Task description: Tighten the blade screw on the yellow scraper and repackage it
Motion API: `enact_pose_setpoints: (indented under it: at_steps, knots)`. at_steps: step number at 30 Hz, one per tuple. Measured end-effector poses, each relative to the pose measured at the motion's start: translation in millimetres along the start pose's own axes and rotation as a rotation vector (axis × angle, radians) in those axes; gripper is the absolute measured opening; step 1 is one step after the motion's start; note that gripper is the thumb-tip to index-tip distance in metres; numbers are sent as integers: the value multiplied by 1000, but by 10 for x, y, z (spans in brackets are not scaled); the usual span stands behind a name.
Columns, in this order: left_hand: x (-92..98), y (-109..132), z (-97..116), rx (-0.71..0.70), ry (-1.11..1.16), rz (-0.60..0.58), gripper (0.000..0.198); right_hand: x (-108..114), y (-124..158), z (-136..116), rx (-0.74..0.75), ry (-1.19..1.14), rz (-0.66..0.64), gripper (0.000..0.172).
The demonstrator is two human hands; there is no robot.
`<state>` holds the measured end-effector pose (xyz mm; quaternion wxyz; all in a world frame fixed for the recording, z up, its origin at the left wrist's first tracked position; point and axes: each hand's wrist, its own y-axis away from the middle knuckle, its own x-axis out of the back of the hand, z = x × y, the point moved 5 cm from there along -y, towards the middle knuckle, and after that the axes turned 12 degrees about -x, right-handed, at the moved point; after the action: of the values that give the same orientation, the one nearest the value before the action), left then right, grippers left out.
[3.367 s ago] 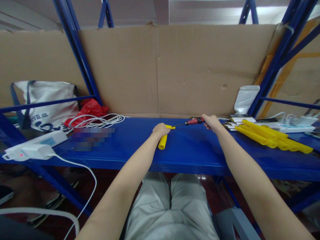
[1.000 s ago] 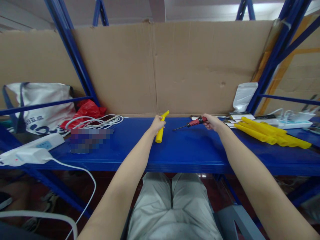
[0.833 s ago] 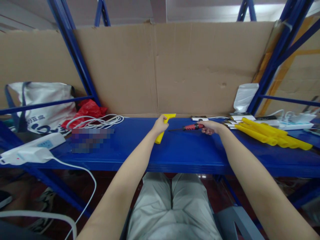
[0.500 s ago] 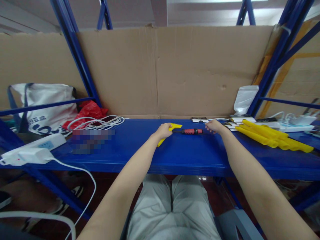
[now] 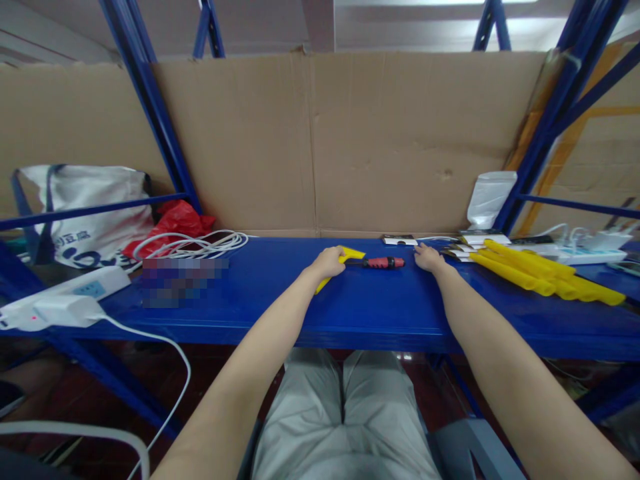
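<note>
One likely light, stiff scraper (image 5: 351,253): left hand (image 5: 327,262) gripped its handle, right hand (image 5: 427,257) lay open beside the screwdriver (image 5: 383,263).

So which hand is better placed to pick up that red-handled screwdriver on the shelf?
Probably the right. The right hand lies empty just beside the handle end of the red-handled screwdriver on the blue shelf, while the left hand is closed around the yellow scraper.

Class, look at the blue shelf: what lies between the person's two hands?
In the head view, a red-handled screwdriver lies on the blue shelf between the left hand, which grips a yellow scraper, and the right hand.
</note>
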<state>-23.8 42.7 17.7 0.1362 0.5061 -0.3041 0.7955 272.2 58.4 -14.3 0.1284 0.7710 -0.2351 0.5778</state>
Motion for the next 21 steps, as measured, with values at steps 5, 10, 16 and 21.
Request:
enact_pose_setpoints:
  at_steps: [5, 10, 16, 21]
  knots:
    - [11, 7, 53, -17, -87, -32, 41, 17, 50, -15, -20, 32, -35, 52]
    - [25, 17, 144, -57, -136, -42, 41, 36, 69, -42, -23, 19, -9, 54]
    - [-11, 23, 202, -110, -122, -34, 39, 43, 127, -86, -12, 46, -44, 53]
    - [-13, 24, 222, -123, -126, -42, 39, 131, 132, -139, 18, 65, 73, 41]
